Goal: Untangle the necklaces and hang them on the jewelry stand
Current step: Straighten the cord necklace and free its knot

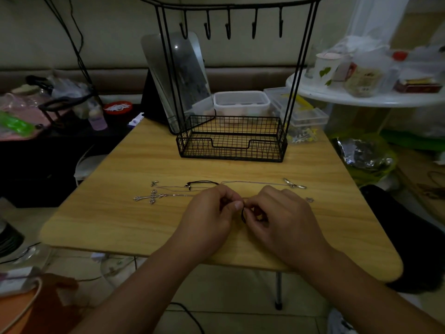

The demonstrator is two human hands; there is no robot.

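Pinching with both hands, I see my fingers meet over the near middle of the wooden table. My left hand has its fingers curled in, thumb and forefinger pressed together on a thin black cord. My right hand is curled the same way, its fingertips nipping that cord just beside the left thumb. A small loop of the cord hangs between the two hands.

Just beyond my knuckles the necklaces lie spread across the table. A silver cross pendant lies to the left, its fine chain running right until it passes behind my left hand. A smaller silver charm sits just above it. More of the black cord arcs behind the left hand, and a thin silver chain runs right to a silver pendant.

Farther back stands the black wire jewelry stand, with a mesh basket at its base and a top bar carrying five hooks. All the hooks are bare. A mirror leans behind the stand, with clear plastic boxes beside it.
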